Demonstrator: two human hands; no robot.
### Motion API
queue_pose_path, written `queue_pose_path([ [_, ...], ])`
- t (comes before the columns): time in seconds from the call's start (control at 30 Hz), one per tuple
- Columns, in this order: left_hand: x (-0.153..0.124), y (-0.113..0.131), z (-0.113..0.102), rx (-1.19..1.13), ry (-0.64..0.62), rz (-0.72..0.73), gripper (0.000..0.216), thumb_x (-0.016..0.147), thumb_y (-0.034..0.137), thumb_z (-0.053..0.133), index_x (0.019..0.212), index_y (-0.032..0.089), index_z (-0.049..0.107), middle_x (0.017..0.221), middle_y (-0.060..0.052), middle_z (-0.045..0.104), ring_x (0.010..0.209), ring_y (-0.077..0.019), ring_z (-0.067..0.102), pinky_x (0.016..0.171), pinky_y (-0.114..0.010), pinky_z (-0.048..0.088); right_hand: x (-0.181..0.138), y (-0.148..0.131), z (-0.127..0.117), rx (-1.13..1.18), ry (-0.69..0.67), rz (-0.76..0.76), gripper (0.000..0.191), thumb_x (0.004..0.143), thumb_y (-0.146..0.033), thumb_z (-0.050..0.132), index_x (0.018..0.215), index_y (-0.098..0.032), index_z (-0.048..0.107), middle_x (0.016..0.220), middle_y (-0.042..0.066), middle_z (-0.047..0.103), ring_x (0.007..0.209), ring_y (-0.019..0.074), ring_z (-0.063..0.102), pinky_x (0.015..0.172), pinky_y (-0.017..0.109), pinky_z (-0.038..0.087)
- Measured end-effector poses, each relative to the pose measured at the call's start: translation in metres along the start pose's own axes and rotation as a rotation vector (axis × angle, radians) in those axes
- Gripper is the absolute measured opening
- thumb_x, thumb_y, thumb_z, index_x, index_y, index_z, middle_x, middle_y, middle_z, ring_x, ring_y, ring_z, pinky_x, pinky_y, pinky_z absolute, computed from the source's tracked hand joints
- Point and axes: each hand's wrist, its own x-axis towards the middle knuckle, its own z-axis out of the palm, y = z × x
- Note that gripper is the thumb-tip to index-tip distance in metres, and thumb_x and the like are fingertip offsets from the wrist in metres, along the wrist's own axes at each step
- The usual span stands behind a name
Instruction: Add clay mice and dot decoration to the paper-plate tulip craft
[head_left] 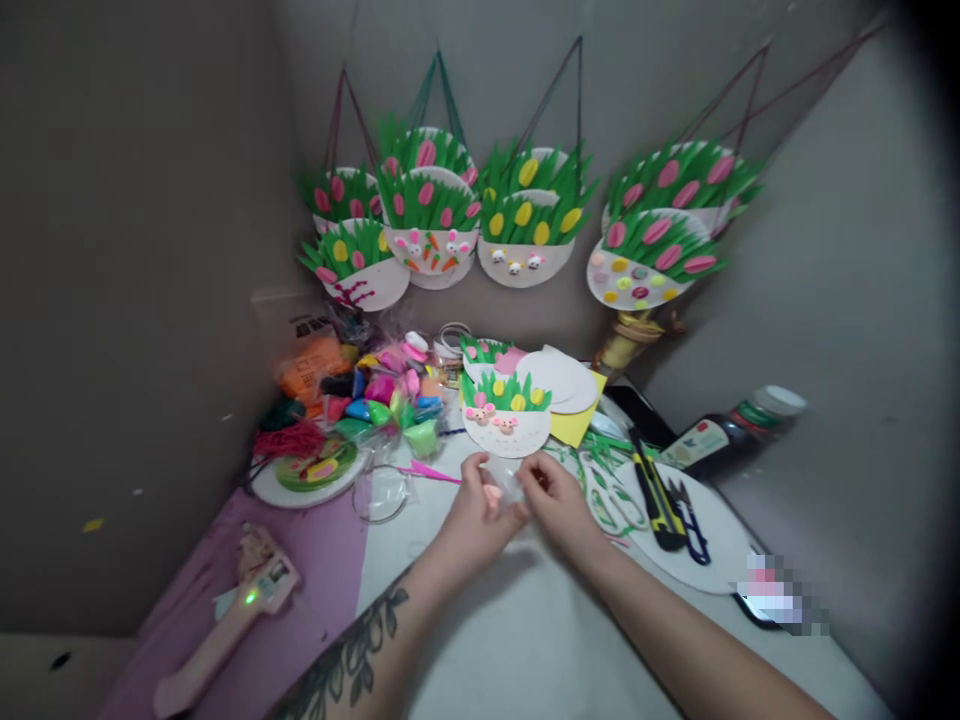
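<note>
Both my hands meet over the white table [525,640]. My left hand [480,515] and my right hand [559,505] pinch a small clear plastic wrapper [506,483] between their fingertips; something small and pink shows inside it. Just beyond my fingers lies a paper-plate craft [506,415] with green paper grass, pink and yellow tulips and two small pink animal faces. Blank white paper plates [559,380] lie behind it on a yellow sheet [574,425].
Several finished plate baskets [431,215] hang on the wall. Bags of coloured clay [379,395] sit at left, a pink glue gun [232,610] on purple paper. At right lie a yellow utility knife [652,490], blue snips [691,525], scissors [615,500] and a dark bottle [731,430].
</note>
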Motion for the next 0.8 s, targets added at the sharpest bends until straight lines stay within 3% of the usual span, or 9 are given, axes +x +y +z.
queue_pose_path([
  [0.13,-0.001,0.006,-0.007,0.306,-0.111,0.083,0.049,0.087,0.032,0.049,0.131,0.014,0.038,0.115,-0.014,0.051,0.109,-0.0246,0.05,0.097,-0.045,0.04,-0.011,0.009,-0.003,0.347,-0.039,0.101,0.022,0.081,-0.04,0.056,0.081,-0.019,0.059,0.077,0.001,0.054,0.071,0.0148,0.051,0.063,0.026,0.04],
  [0.23,0.0,0.015,-0.012,0.464,-0.194,0.107,0.044,0.089,0.03,0.046,0.13,0.016,0.043,0.111,-0.011,0.052,0.105,-0.0252,0.05,0.095,-0.046,0.041,-0.014,0.015,-0.003,0.507,-0.134,0.202,0.028,0.081,-0.046,0.056,0.081,-0.018,0.059,0.058,-0.005,0.044,0.049,0.0097,0.039,0.046,0.022,0.03],
  [0.37,0.002,0.021,-0.016,0.504,-0.247,0.128,0.062,0.078,0.032,0.064,0.134,0.022,0.041,0.109,-0.007,0.05,0.098,-0.0228,0.051,0.089,-0.041,0.045,-0.014,0.017,-0.007,0.652,-0.279,0.303,0.029,0.08,-0.046,0.056,0.074,-0.018,0.055,0.047,-0.008,0.035,0.039,0.0065,0.025,0.039,0.021,0.017],
  [0.57,0.003,0.021,-0.018,0.505,-0.313,0.107,0.064,0.075,0.027,0.068,0.134,0.026,0.043,0.107,-0.005,0.046,0.095,-0.0199,0.051,0.087,-0.037,0.046,-0.014,0.018,-0.013,0.723,-0.361,0.32,0.023,0.079,-0.039,0.06,0.072,-0.017,0.056,0.047,-0.009,0.037,0.04,0.0055,0.024,0.04,0.021,0.015],
  [0.8,0.006,0.016,-0.018,0.537,-0.374,0.112,0.063,0.078,0.033,0.066,0.136,0.027,0.042,0.11,-0.006,0.043,0.097,-0.0206,0.05,0.087,-0.037,0.046,-0.014,0.015,-0.013,0.657,-0.412,0.25,0.014,0.076,-0.023,0.062,0.065,-0.017,0.057,0.057,-0.005,0.048,0.052,0.0081,0.039,0.05,0.021,0.029],
])
